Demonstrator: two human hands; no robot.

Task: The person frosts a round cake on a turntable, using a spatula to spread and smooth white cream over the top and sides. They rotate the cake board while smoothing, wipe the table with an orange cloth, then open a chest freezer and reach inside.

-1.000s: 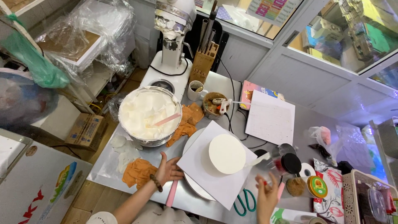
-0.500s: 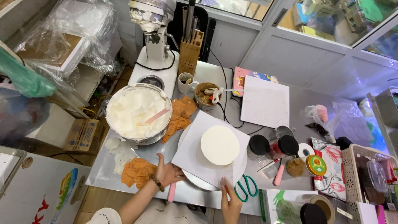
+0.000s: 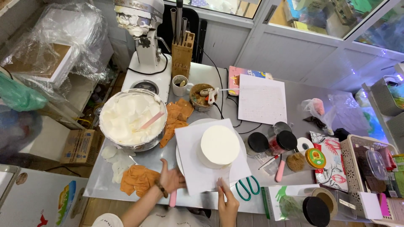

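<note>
**Both hands on the paper sheet under the white cake**

Head view, only view:
- White round cake sits centre frame on a white paper sheet, which lies over a round turntable. Cake upright, smooth frosting.
- Left hand, lower centre-left: fingers spread, released, palm resting at the sheet's left edge. Nothing clenched in it. Bracelet on the wrist.
- Right hand, bottom centre: fingertips touching the sheet's near edge. Cannot tell whether it pinches the paper or only presses on it.
- Pink-handled tool lies at the table edge just below the left hand, not held.
- Green-handled scissors just right of the right hand, apart from it.
- Large metal bowl of white cream left of the cake, with a pink spatula stuck in it.
- Orange cloths left of the left hand; more of them between bowl and turntable.
- Stand mixer and knife block at upper centre-left.
- White square board upper right of the cake; dark-lidded jars to the cake's right.
</note>
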